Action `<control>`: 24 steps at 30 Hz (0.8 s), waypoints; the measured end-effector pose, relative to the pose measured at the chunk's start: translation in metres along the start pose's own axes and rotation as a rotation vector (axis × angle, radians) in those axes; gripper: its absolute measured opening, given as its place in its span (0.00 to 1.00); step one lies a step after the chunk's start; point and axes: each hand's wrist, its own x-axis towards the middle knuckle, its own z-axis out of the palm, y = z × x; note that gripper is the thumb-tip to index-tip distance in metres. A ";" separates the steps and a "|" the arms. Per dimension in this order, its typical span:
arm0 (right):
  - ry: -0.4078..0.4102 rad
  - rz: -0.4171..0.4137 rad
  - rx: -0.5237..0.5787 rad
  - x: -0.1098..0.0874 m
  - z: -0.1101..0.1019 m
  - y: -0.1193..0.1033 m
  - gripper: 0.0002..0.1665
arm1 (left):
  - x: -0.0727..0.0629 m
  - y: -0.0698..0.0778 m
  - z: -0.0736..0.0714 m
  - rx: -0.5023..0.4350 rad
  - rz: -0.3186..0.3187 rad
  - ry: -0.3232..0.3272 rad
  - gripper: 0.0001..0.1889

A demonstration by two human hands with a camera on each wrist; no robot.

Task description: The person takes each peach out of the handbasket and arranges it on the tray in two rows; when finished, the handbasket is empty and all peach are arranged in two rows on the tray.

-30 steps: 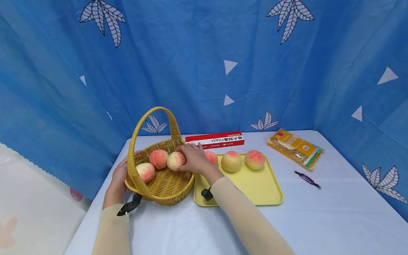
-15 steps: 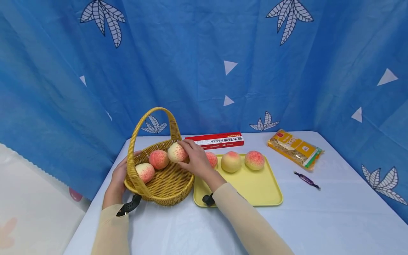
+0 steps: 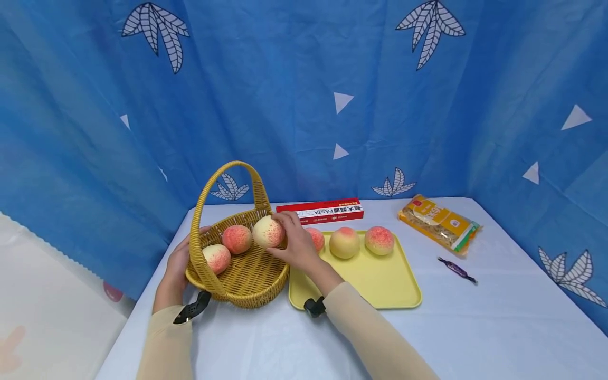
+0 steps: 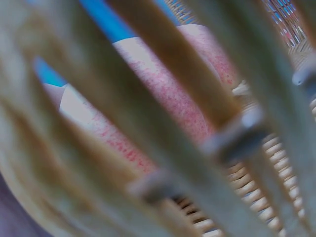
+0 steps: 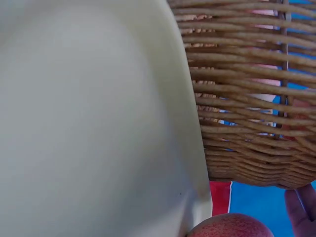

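A yellow wicker basket (image 3: 254,285) with a tall arched handle stands at the left. My left hand (image 3: 177,264) holds its left side, fingers along the outer wall. With thumb and fingertips, my right hand (image 3: 296,243) grips a pale peach (image 3: 266,232) speckled red, at the basket's right inner side near the rim. Two more peaches lie in the basket: a redder one (image 3: 237,239) towards the back and a pale-pink one (image 3: 217,258) at the left. Through blurred wicker (image 4: 148,113), the left wrist view shows speckled peach skin (image 4: 168,91).
A yellow tray (image 3: 380,295) adjoins the basket's right side, with a row of three peaches (image 3: 344,243) along its back. Behind is a red-and-white pasta box (image 3: 328,211). Further right lie a yellow noodle packet (image 3: 439,224) and a purple-wrapped candy (image 3: 457,269).
The peach in my right hand has risen slightly and shifted right towards the basket rim, turning a little. My left hand and the basket have stayed in place.
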 end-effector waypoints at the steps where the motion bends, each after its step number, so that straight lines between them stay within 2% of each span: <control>1: -0.001 0.009 0.016 -0.001 0.000 0.000 0.47 | 0.000 0.000 0.000 0.002 0.002 0.000 0.25; 9: -0.020 0.090 0.250 -0.010 -0.006 -0.003 0.48 | -0.003 0.003 0.001 -0.003 0.015 -0.007 0.26; 14: -0.021 0.123 0.358 -0.017 -0.015 -0.005 0.48 | -0.003 0.003 0.000 -0.008 0.015 -0.005 0.26; 17: -0.013 0.120 0.411 -0.021 -0.018 -0.004 0.48 | -0.003 0.003 0.000 -0.009 0.015 -0.008 0.26; 24: 0.034 0.132 0.458 -0.031 -0.027 -0.002 0.49 | -0.003 0.004 0.001 -0.007 0.006 -0.003 0.25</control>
